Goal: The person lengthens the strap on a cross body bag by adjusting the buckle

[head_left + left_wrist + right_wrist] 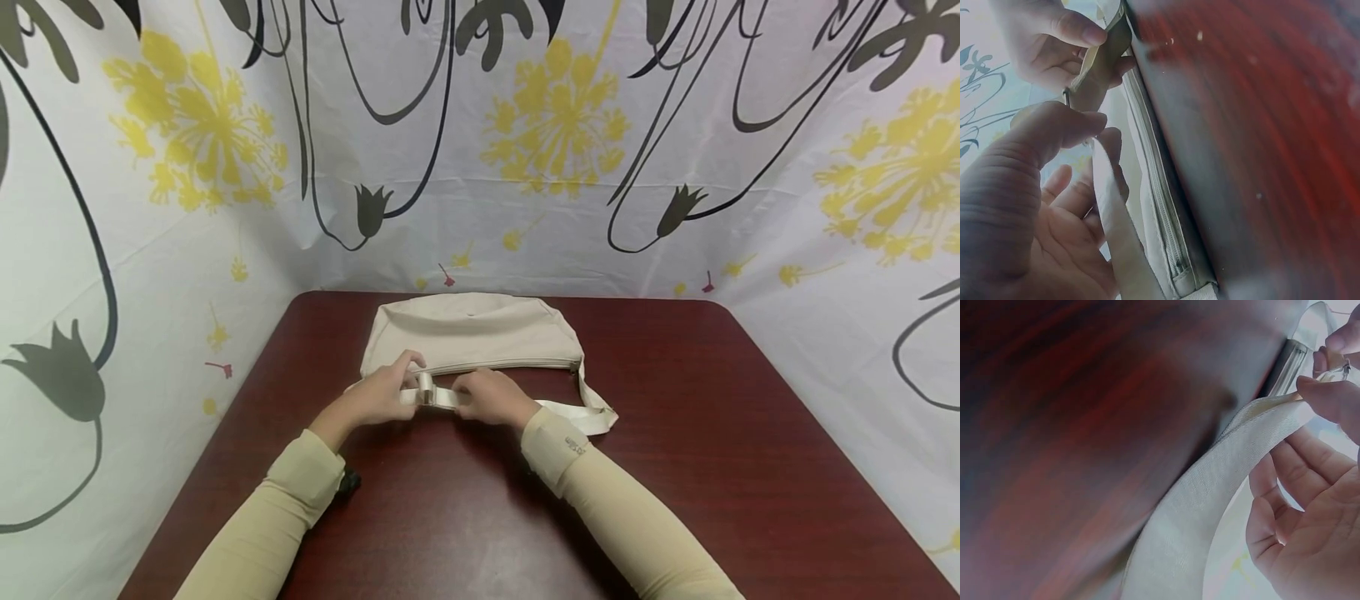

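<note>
A cream fabric shoulder bag (472, 329) lies at the far side of the table, its zipper (1159, 187) along the edge nearest the person. Its strap (1191, 506) runs in front of it, with a metal buckle (427, 389) between the two hands. My left hand (381, 392) pinches the strap beside the buckle between thumb and fingers. On the buckle's other side, my right hand (491, 397) pinches the strap with thumb and forefinger, its other fingers loosely bent underneath. From the right hand the strap loops round to the bag's right end.
The dark red wooden table (675, 450) stretches out on all sides of the bag. A small black object (348, 483) shows beside the left sleeve. Patterned white cloth (465, 167) hangs behind the table and along both sides.
</note>
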Motion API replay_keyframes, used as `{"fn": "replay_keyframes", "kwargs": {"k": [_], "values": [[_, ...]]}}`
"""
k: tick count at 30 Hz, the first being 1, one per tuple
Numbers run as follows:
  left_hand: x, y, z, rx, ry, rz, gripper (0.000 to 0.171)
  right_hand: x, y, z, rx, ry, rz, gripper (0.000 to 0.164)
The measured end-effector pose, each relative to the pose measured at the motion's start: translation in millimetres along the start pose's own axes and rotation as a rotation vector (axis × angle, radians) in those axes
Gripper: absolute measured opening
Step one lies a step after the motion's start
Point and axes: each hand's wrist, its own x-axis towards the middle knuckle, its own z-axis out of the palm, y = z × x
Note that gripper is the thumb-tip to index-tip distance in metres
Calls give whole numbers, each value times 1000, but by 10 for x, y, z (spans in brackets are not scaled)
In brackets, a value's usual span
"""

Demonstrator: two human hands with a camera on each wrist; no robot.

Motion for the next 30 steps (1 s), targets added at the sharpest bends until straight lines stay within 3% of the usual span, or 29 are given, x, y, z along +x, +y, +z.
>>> {"fn": "replay_keyframes", "kwargs": {"k": [18, 22, 25, 30], "values": [[-128, -118, -80, 18, -83, -86, 66, -185, 210, -114, -59, -33, -15, 9], [-176, -170, -103, 35, -103, -107, 64, -232, 243, -142, -61, -46, -20, 21], [-208, -192, -114, 29, -127, -105, 56, -256, 249, -146, -53, -51, -35, 22], [-243, -206, -119, 8, -186, -49, 45, -275, 227, -124, -57, -50, -63, 6]]}}
